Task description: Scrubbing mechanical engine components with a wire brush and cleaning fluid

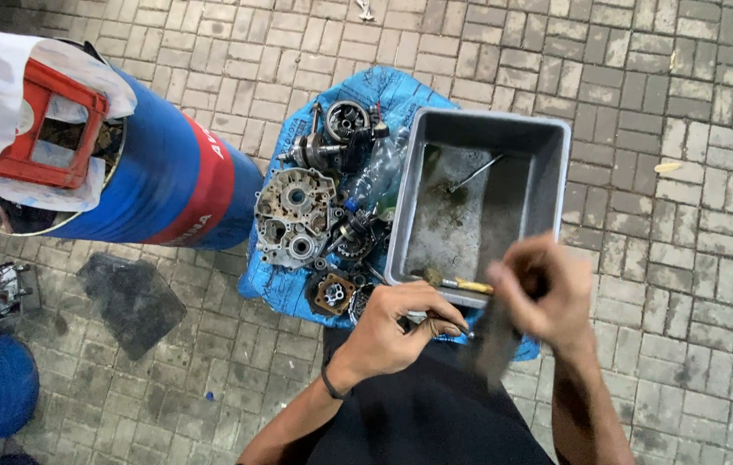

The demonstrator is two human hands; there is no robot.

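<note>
My left hand is closed around a small metal part at the near rim of a grey plastic tub. My right hand is blurred and grips a flat dark strip that hangs down over my lap. A yellow-handled brush lies on the tub's near rim between my hands. A thin metal rod rests inside the tub on its stained bottom.
Left of the tub, engine parts lie on a blue sheet: a crankcase half, a crankshaft, a plastic bottle. A blue-and-red drum with a red frame on top stands at left. A dark mat lies on the brick paving.
</note>
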